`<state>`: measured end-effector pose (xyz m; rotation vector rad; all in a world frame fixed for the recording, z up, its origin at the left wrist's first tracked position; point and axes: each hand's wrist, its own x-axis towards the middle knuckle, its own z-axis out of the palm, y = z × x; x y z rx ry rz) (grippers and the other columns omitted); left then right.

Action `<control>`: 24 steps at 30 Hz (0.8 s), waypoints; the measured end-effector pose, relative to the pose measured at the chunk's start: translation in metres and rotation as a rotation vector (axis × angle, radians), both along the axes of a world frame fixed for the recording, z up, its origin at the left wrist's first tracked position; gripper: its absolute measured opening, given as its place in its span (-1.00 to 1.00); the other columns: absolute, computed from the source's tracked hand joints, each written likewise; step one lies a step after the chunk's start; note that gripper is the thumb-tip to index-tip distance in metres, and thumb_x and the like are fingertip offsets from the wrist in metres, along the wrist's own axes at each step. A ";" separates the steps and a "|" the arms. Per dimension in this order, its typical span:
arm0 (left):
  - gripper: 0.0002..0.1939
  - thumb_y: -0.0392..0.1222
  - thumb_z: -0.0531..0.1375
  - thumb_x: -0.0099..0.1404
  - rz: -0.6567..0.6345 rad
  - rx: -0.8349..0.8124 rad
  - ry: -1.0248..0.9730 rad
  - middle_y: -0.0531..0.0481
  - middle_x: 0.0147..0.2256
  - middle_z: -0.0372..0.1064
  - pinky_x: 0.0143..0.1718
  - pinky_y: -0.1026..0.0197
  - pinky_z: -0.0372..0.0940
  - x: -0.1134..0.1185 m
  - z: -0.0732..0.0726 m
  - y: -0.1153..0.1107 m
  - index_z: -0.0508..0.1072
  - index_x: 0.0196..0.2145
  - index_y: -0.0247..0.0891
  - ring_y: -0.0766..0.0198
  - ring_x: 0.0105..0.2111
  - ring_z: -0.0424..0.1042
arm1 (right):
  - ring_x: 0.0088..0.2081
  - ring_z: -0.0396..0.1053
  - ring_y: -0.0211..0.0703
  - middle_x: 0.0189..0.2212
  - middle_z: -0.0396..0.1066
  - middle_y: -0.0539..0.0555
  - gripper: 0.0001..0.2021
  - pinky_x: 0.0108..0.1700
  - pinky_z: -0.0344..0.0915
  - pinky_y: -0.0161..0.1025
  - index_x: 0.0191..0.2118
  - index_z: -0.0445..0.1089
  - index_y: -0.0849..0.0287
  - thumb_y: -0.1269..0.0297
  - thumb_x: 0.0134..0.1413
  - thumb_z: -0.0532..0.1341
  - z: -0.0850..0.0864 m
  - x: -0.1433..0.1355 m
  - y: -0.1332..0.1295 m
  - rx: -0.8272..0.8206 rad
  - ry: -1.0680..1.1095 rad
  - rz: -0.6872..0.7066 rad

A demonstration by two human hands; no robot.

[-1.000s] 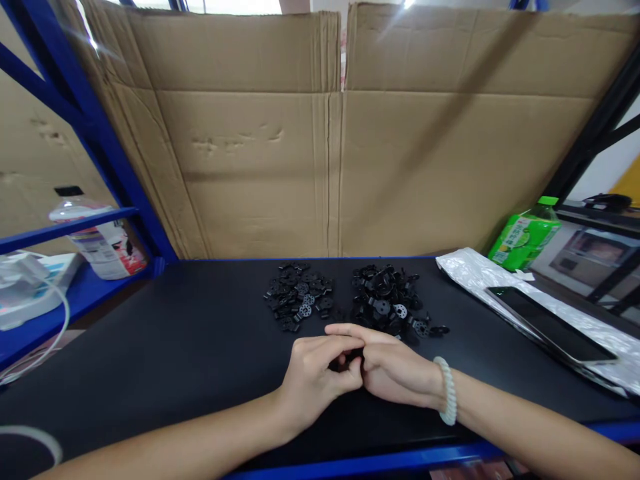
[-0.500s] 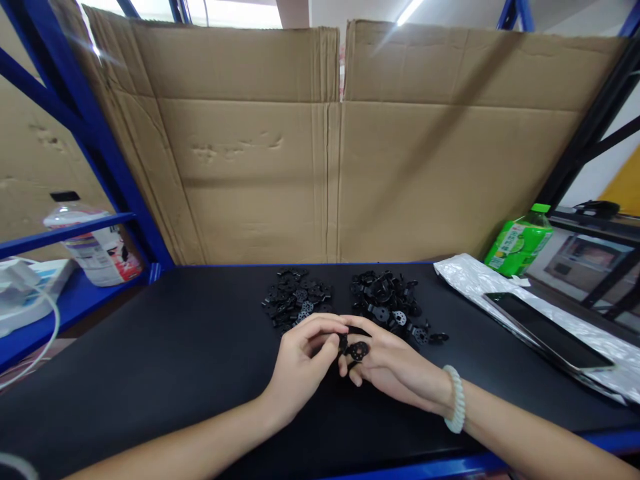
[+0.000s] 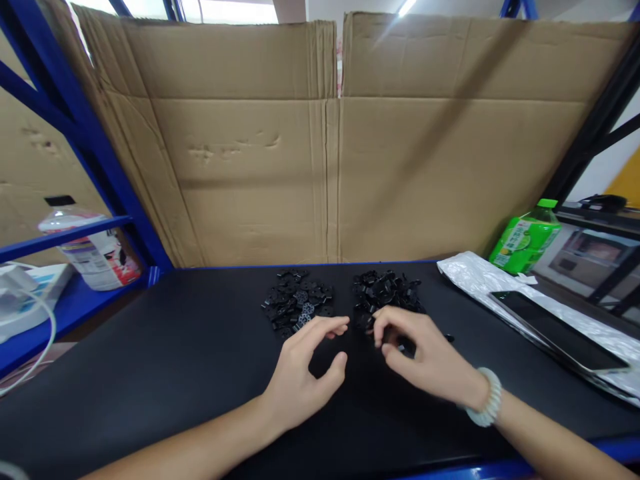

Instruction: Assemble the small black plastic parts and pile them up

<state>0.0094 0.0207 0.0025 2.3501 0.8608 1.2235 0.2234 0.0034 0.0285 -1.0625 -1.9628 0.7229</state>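
Observation:
My left hand (image 3: 307,377) is held above the black table with thumb and fingers apart and nothing between them. To its right, my right hand (image 3: 425,350) is curled at the front of the right pile of small black plastic parts (image 3: 385,290). Its thumb and index finger are slightly apart, with no part visibly gripped. A dark, blurred black part (image 3: 364,320) lies against the pile's front left, close to the right fingertips. Beyond my left hand is the left pile of flat black plastic parts (image 3: 300,297), some with round perforated ends.
A phone (image 3: 557,330) rests on a silvery packet (image 3: 475,277) at the right, near a green bottle (image 3: 527,237). Cardboard (image 3: 250,147) walls off the back. At left, a blue shelf frame holds a labelled bottle (image 3: 97,250) and a white device with a cable (image 3: 30,300).
My hands were together, handling a black part with a round perforated end. They have separated: the right moved right to the pile, and the left stayed near its place and opened.

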 end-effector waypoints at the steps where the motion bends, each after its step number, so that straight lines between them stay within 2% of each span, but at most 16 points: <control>1: -0.61 -0.37 0.12 0.23 0.029 0.010 0.061 -0.12 -0.12 0.43 -0.04 0.12 0.33 0.000 -0.001 0.000 0.36 0.03 -0.30 0.17 -0.13 0.41 | -0.33 0.27 -0.12 -0.40 0.31 0.05 -0.86 -0.26 0.24 -0.14 -0.41 0.24 0.16 0.53 -0.14 0.12 0.003 0.006 0.001 0.183 -0.111 -0.109; 3: -0.57 -0.36 0.13 0.22 0.069 0.028 0.219 -0.17 -0.03 0.39 0.06 0.03 0.27 0.001 -0.005 0.002 0.32 0.07 -0.34 0.09 -0.01 0.33 | -0.24 0.26 -0.05 -0.37 0.31 0.07 -0.83 -0.17 0.23 -0.09 -0.41 0.23 0.16 0.56 -0.17 0.13 0.008 0.018 0.005 0.410 -0.261 -0.267; 7: -0.56 -0.26 0.15 0.26 0.068 0.054 0.492 -0.22 0.07 0.31 0.12 -0.12 0.20 0.001 -0.010 0.002 0.29 0.10 -0.36 -0.06 0.09 0.20 | -0.02 0.22 0.03 -0.15 0.31 0.16 -0.78 0.02 0.21 -0.02 -0.35 0.26 0.17 0.61 -0.13 0.10 0.007 0.030 0.014 0.490 -0.415 -0.348; 10: -0.68 -0.28 0.14 0.29 0.064 0.042 0.510 -0.18 -0.05 0.36 0.03 -0.06 0.28 0.001 -0.010 0.001 0.34 0.01 -0.33 0.01 -0.02 0.30 | 0.02 0.20 0.04 -0.07 0.27 0.20 -0.77 0.06 0.19 0.02 -0.27 0.30 0.18 0.60 -0.02 0.05 0.001 0.030 0.017 0.490 -0.453 -0.358; 14: -0.94 -0.33 0.18 0.26 0.109 -0.001 0.474 -0.07 -0.28 0.34 -0.20 0.06 0.35 0.000 -0.012 0.003 0.36 -0.28 -0.29 0.11 -0.25 0.36 | -0.02 0.23 0.00 -0.10 0.30 0.17 -0.79 0.04 0.19 0.02 -0.28 0.31 0.17 0.58 0.05 0.04 0.000 0.023 0.013 0.483 -0.351 -0.334; 17: -0.84 -0.33 0.26 0.20 0.125 -0.017 0.440 -0.08 -0.26 0.36 -0.19 0.07 0.35 0.000 -0.014 0.009 0.36 -0.25 -0.30 0.11 -0.24 0.37 | -0.06 0.26 -0.05 -0.16 0.34 0.14 -0.82 0.01 0.20 -0.03 -0.30 0.32 0.16 0.56 0.08 0.05 0.002 0.014 0.005 0.475 -0.209 -0.282; 20: -0.74 -0.36 0.28 0.19 0.119 -0.059 0.407 -0.09 -0.22 0.40 -0.12 0.03 0.34 0.001 -0.014 0.013 0.41 -0.14 -0.29 0.08 -0.19 0.39 | -0.17 0.31 -0.12 -0.23 0.35 0.09 -0.84 -0.13 0.26 -0.14 -0.29 0.32 0.15 0.52 0.10 0.06 0.000 0.002 -0.005 0.315 -0.072 -0.175; 24: -0.78 -0.40 0.26 0.17 0.059 -0.177 0.202 -0.05 -0.28 0.42 -0.20 0.11 0.37 0.003 -0.009 0.011 0.49 -0.19 -0.25 0.18 -0.29 0.41 | -0.41 0.29 -0.24 -0.42 0.33 0.01 -0.92 -0.37 0.26 -0.25 -0.33 0.27 0.16 0.39 0.17 0.06 -0.007 -0.011 -0.014 -0.116 0.089 -0.026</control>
